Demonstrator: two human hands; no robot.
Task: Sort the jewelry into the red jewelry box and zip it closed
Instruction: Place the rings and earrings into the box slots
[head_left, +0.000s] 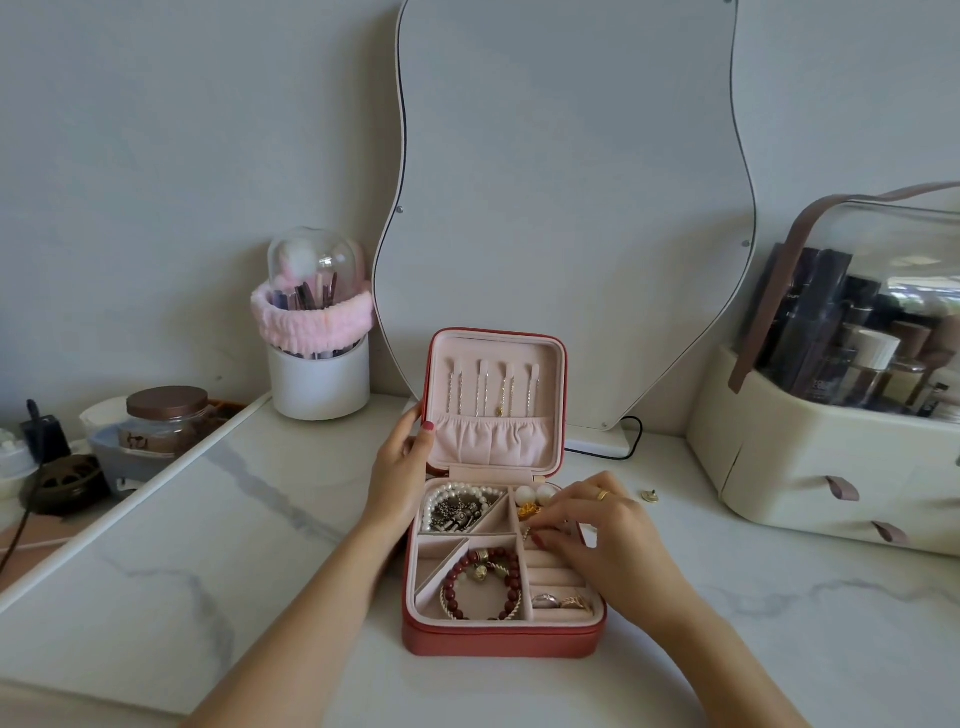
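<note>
While lid held: earring (540, 531) in rt grip (597, 540)

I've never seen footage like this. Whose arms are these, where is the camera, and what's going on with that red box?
No machine here: a person wears a camera on the head, looking down at their own arms. The left hand grips the raised lid of the red jewelry box on a marble table. The right hand pinches a small gold piece over the box's right side. Inside lie a pearl necklace, a red bead bracelet and rings. One small gold earring is on the table.
</note>
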